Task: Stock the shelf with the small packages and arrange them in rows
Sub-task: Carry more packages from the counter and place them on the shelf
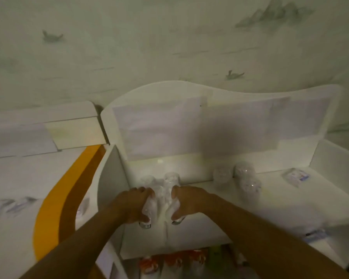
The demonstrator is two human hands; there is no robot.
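Note:
On the white top shelf [210,224] a cluster of small clear plastic packages [162,190] stands near the left wall. My left hand [133,206] grips the cluster's left side and my right hand [186,202] grips its right side, so the near packages are pressed between the two. Three more clear packages [238,178] stand by the back panel to the right. Another clear package [295,177] lies flat further right. The picture is dim and blurred.
The shelf has a white side wall [111,186] on the left, a curved back panel [210,125] and a right wall [334,158]. Orange packets [177,260] show on the shelf below. A white and orange unit [48,198] with packages stands at left.

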